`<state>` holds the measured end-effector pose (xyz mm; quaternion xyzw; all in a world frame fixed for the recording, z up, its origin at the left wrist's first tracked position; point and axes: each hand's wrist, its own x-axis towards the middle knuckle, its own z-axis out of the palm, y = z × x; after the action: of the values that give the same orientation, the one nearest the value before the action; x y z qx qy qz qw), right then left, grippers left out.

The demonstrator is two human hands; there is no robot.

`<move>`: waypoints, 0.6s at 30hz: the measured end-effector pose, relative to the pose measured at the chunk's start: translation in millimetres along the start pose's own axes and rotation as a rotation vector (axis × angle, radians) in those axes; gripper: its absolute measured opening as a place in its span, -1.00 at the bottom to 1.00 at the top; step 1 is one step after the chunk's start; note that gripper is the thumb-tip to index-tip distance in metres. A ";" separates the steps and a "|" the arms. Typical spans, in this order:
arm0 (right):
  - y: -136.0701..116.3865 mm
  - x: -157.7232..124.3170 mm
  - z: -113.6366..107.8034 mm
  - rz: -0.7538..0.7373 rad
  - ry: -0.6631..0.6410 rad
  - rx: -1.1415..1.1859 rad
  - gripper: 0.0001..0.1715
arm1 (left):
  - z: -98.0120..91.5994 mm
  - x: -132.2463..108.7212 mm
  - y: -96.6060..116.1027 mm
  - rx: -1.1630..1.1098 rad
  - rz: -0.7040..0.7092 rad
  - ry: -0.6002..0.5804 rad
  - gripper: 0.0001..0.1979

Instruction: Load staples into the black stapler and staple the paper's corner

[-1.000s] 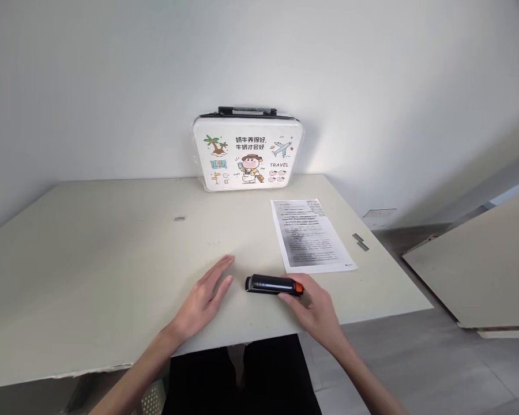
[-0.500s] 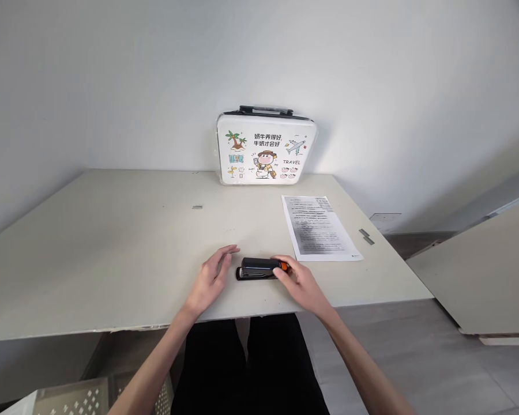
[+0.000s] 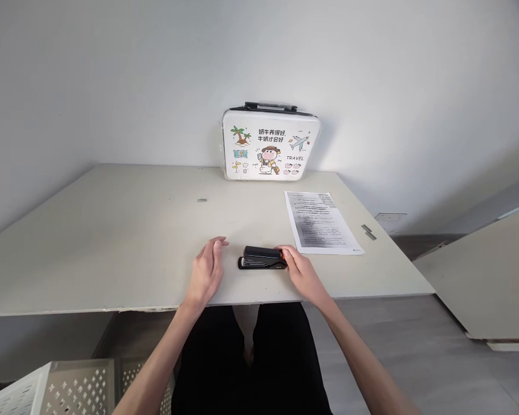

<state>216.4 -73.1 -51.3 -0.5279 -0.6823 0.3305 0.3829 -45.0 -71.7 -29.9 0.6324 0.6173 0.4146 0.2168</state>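
On my feed I see a pale desk bearing a white case at the back, a printed sheet and two grey strips rightward, another strip farther left, and a black stapler near the front edge.

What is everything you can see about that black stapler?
The stapler looks like smooth black plastic, with an orange patch at its right end and metallic parts showing between upper arm and base. Its free end points left, slightly gaping. It appears to rest on the table near the front edge, the right hand gripping the orange end.
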 end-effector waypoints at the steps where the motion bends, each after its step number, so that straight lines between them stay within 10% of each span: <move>1: -0.5 -0.1 0.2 -0.005 0.003 -0.008 -0.43 | 0.2 0.0 -0.1 0.011 -0.002 0.013 -0.48; 18: -2.1 -8.0 1.9 -0.056 0.018 -0.034 -0.62 | -3.1 0.3 2.1 -0.218 -0.139 0.002 -0.46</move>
<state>215.0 -81.4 -51.8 -0.5179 -0.6988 0.3034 0.3890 -46.2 -72.4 -26.4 0.5605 0.6113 0.4637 0.3117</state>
